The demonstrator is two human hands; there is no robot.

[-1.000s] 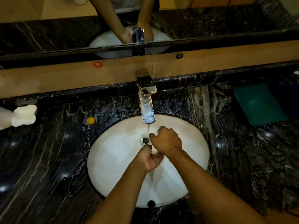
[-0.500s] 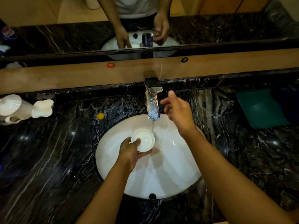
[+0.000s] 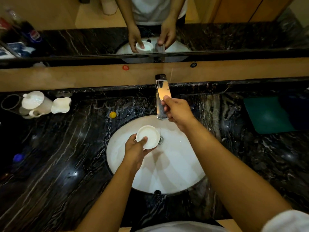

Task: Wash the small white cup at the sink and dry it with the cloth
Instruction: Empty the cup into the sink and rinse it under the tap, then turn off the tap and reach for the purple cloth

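My left hand [image 3: 135, 150] holds the small white cup [image 3: 148, 137] over the white oval sink [image 3: 175, 166], thumb inside the rim, mouth tilted up toward me. The cup hangs just left of the drain [image 3: 160, 140]. My right hand [image 3: 178, 113] rests on the chrome faucet [image 3: 161, 96], thumb on top of the lever and fingers around the spout's right side. A thin trickle falls from the spout beside the cup. A dark green cloth [image 3: 267, 114] lies flat on the counter at the far right.
The black marble counter [image 3: 66, 164] surrounds the sink. White ceramic pots [image 3: 36, 102] and a white dish [image 3: 61, 105] stand at back left. A yellow cap [image 3: 113, 114] and a blue cap [image 3: 18, 157] lie on the left. A mirror runs above the wooden ledge [image 3: 83, 76].
My right hand left the cup, rose and gripped the faucet lever. My left hand kept the cup and moved it left of the stream, which has thinned.
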